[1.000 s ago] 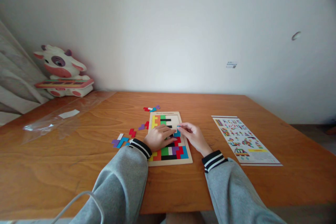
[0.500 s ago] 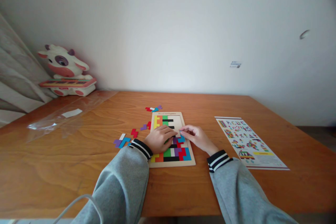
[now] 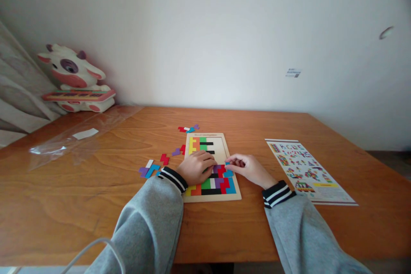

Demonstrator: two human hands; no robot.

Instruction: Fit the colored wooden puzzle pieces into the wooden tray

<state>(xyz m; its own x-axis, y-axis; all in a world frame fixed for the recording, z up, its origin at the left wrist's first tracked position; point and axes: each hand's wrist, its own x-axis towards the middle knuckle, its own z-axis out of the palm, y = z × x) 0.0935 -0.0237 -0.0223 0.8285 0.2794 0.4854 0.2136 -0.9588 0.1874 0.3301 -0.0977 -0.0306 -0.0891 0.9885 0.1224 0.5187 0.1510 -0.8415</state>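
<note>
A wooden puzzle board point(image 3: 236, 195) lies flat on the table point(image 3: 96, 205) in front of me, partly filled with coloured block pieces. My left hand point(image 3: 195, 168) rests on the board's middle, fingers curled over the pieces there. My right hand point(image 3: 248, 168) is at the board's right edge, its fingertips pinching a small blue piece point(image 3: 228, 173) down against the board next to red and purple pieces. The upper right part of the board shows bare wood.
Loose pieces lie left of the board point(image 3: 149, 169) and just beyond its far edge point(image 3: 189, 129). A printed pattern sheet point(image 3: 308, 170) lies to the right. A clear plastic bag point(image 3: 73, 139) and a cow toy point(image 3: 74, 80) are at the far left, by the wall.
Both hands have drawn slightly nearer along the board, the right one bringing the blue piece lower on the right side. The view has shifted a little.
</note>
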